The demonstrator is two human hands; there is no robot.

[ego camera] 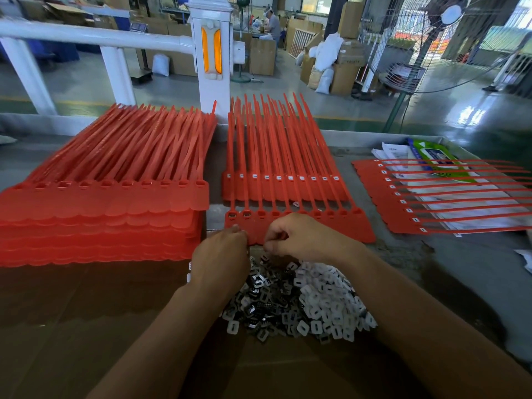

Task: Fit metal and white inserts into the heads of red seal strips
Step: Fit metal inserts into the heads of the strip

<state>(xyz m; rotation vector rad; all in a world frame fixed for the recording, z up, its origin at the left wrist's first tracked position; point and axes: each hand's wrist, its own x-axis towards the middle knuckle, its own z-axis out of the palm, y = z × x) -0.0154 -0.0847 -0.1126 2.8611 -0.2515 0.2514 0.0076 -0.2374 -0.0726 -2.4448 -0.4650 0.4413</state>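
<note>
A sheet of joined red seal strips (339, 226) lies in front of me, its heads in a row; the two leftmost heads hold dark metal inserts. A mixed pile of metal and white inserts (305, 303) lies on brown cardboard below it. My left hand (220, 259) hovers over the pile's left side, fingers curled at the sheet's near edge. My right hand (299, 239) rests over the sheet's lower edge with fingertips pinched together; whatever they hold is too small to tell. Behind lies another red sheet (282, 180) with white inserts in its heads.
A tall stack of red strip sheets (100, 208) fills the left. At the right, a fitted sheet (431, 197) lies sideways over papers and a green packet (437, 156). A white railing post (211, 53) stands behind the table. A person works far back among cartons.
</note>
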